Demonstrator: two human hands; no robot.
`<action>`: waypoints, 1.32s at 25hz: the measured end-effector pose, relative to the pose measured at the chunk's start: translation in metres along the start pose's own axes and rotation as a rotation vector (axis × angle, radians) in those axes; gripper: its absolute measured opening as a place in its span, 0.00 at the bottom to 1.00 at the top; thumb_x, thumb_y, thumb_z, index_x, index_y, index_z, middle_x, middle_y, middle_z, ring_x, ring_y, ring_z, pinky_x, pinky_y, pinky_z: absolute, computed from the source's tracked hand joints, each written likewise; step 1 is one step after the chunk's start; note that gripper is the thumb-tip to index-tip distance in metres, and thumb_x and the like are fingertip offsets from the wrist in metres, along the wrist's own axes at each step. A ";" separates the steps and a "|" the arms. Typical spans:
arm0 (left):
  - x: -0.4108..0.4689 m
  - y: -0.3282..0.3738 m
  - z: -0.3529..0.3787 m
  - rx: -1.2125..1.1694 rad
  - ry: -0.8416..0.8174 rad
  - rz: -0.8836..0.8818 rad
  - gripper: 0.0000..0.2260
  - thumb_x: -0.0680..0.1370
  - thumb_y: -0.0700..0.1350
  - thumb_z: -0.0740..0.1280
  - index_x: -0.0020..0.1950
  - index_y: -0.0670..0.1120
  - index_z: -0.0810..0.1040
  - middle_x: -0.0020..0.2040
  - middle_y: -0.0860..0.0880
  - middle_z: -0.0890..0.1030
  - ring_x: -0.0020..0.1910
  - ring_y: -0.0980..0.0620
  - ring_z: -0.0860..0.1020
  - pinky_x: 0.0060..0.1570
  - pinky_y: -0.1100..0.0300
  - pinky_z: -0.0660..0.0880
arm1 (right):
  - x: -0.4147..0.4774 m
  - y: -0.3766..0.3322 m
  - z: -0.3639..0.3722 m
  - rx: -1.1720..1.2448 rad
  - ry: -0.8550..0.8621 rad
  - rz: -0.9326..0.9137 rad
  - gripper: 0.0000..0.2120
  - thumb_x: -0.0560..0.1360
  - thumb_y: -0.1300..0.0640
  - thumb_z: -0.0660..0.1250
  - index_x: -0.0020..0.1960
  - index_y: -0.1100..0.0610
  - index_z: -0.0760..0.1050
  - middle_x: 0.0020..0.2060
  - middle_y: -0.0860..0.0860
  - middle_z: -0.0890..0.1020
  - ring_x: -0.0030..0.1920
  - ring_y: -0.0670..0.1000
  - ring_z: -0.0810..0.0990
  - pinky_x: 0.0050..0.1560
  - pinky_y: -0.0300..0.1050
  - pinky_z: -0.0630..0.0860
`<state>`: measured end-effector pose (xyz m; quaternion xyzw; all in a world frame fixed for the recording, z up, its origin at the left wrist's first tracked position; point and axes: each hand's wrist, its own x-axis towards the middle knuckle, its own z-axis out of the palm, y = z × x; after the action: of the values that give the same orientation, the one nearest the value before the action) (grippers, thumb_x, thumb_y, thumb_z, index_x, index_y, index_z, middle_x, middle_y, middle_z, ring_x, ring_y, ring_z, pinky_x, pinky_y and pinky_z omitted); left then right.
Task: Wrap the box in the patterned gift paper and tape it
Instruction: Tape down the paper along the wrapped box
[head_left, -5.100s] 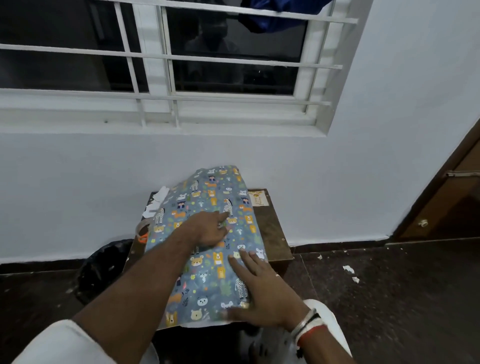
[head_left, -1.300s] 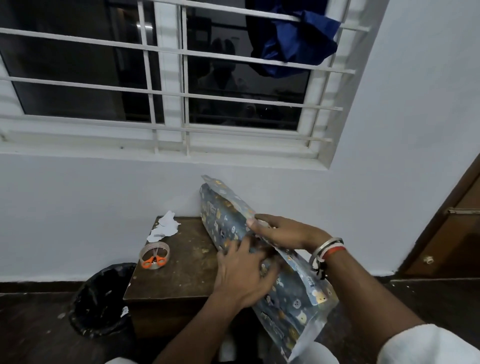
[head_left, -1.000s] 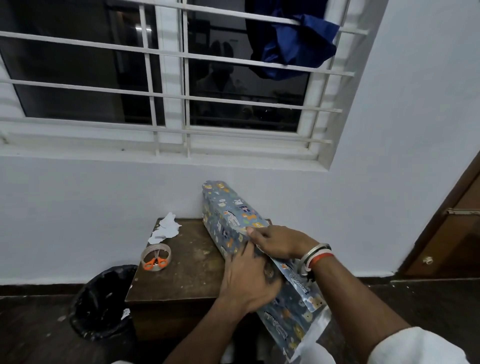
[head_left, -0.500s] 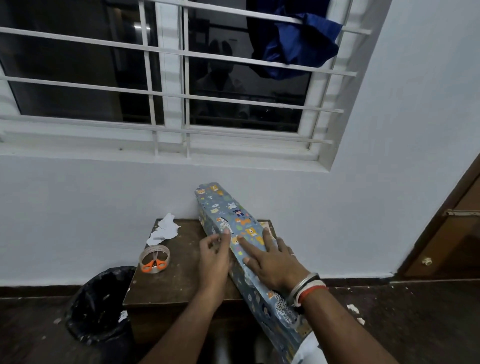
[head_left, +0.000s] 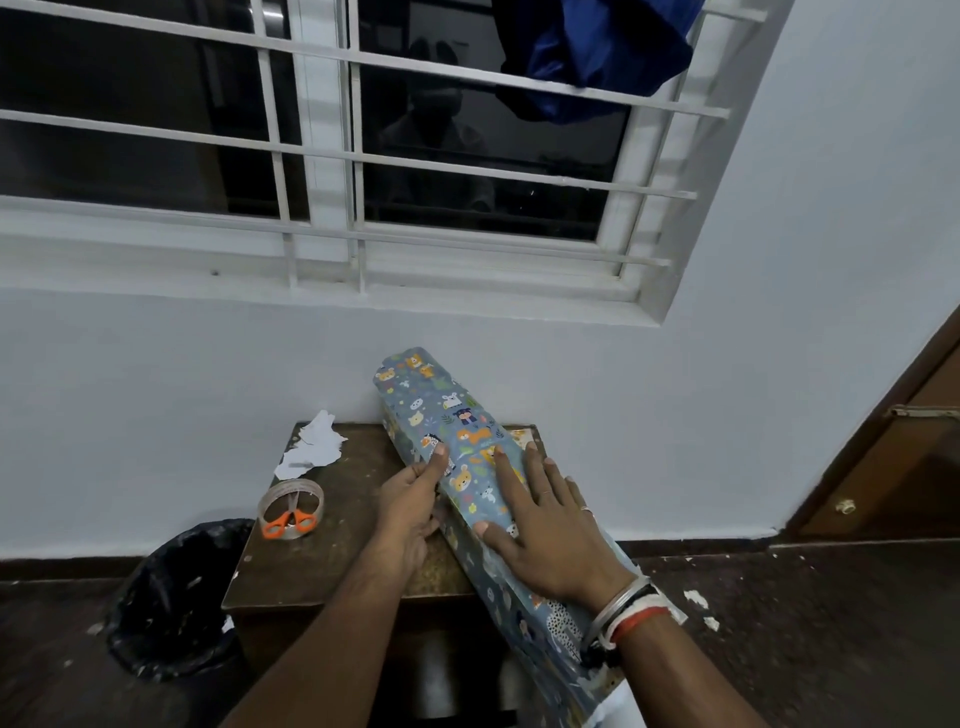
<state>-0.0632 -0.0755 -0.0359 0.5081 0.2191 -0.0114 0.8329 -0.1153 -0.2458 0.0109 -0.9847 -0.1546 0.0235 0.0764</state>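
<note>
The box (head_left: 457, 415) in its animal gift paper lies slanting on the small table (head_left: 337, 561), one end toward 11 o'clock and the other toward 5 o'clock. Our left hand (head_left: 408, 506) grips its left side, thumb on top. Our right hand (head_left: 550, 530) lies flat on the paper, fingers straight. At 9 o'clock from our left hand sits the tape roll (head_left: 291, 484), with scissors (head_left: 288, 519) in its ring.

A barred white window (head_left: 322, 156) is showing dark glass at the far side, a blue cloth (head_left: 597, 52) hanging over its right bars. A small brown wooden table (head_left: 332, 566) is standing against the white wall (head_left: 156, 405) on dark floor (head_left: 831, 649), a black bin (head_left: 171, 597) sitting left, a brown door (head_left: 904, 467) right.
</note>
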 end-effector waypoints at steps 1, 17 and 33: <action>0.001 -0.001 0.000 -0.004 -0.006 -0.005 0.11 0.76 0.51 0.75 0.46 0.44 0.82 0.44 0.49 0.87 0.34 0.57 0.85 0.32 0.60 0.80 | 0.000 0.001 0.000 0.005 0.012 -0.002 0.35 0.83 0.33 0.49 0.83 0.42 0.36 0.83 0.54 0.39 0.83 0.59 0.40 0.80 0.54 0.41; 0.015 -0.001 -0.027 0.611 0.134 0.346 0.31 0.63 0.66 0.79 0.58 0.53 0.74 0.51 0.52 0.84 0.46 0.55 0.82 0.43 0.59 0.74 | 0.023 -0.003 -0.003 0.283 0.075 0.283 0.56 0.62 0.40 0.75 0.80 0.57 0.51 0.63 0.57 0.75 0.62 0.60 0.77 0.57 0.54 0.78; -0.009 0.090 -0.006 1.967 -0.465 0.718 0.53 0.61 0.71 0.77 0.80 0.59 0.58 0.68 0.54 0.73 0.65 0.48 0.75 0.63 0.52 0.72 | 0.030 0.062 -0.055 0.087 -0.209 -0.169 0.53 0.67 0.51 0.81 0.83 0.54 0.54 0.74 0.53 0.69 0.70 0.54 0.71 0.67 0.42 0.67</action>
<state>-0.0512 -0.0284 0.0408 0.9760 -0.2126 -0.0338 0.0339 -0.0643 -0.3031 0.0545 -0.9562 -0.2427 0.1262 0.1044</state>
